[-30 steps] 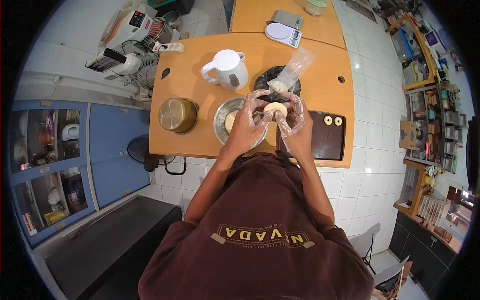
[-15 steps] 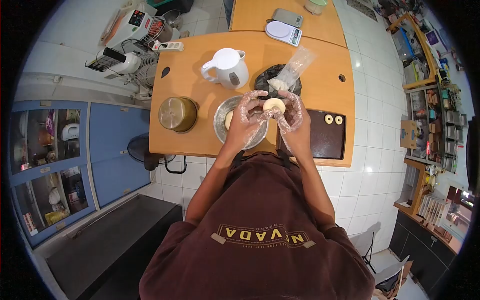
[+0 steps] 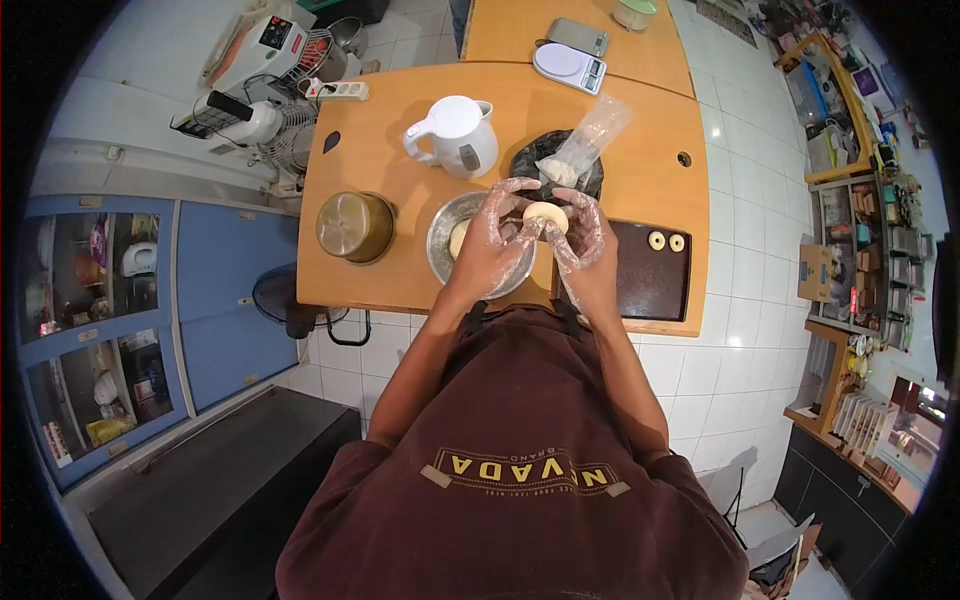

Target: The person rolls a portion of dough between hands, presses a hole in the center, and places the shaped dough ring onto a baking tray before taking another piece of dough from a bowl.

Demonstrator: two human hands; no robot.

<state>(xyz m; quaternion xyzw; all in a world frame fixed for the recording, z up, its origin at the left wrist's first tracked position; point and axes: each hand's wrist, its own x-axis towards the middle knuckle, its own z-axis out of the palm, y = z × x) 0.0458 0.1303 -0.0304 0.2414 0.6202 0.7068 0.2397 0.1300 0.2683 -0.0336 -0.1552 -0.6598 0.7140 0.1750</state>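
A pale dough piece (image 3: 546, 214) is held up between my two flour-dusted hands, thumbs at its near side. My left hand (image 3: 494, 240) grips its left side, over the steel bowl (image 3: 440, 262), in which more dough (image 3: 458, 238) partly shows. On the other side my right hand (image 3: 588, 245) pinches the dough, beside the dark tray (image 3: 652, 285). Two small dough rings (image 3: 666, 241) lie near the tray's far edge. Just beyond my hands a clear bag with white powder (image 3: 580, 150) rests on a black plastic bag (image 3: 530, 158).
On the wooden table (image 3: 400, 100) stand a white kettle (image 3: 462, 135) and a brownish metal pot (image 3: 354, 228). Farther back are a white scale (image 3: 566, 64) and a grey scale (image 3: 578, 36). A power strip (image 3: 342, 90) lies at the far left corner.
The dough has tilted in my fingers and shifted slightly left since the earliest frame. Both hands keep hold of it.
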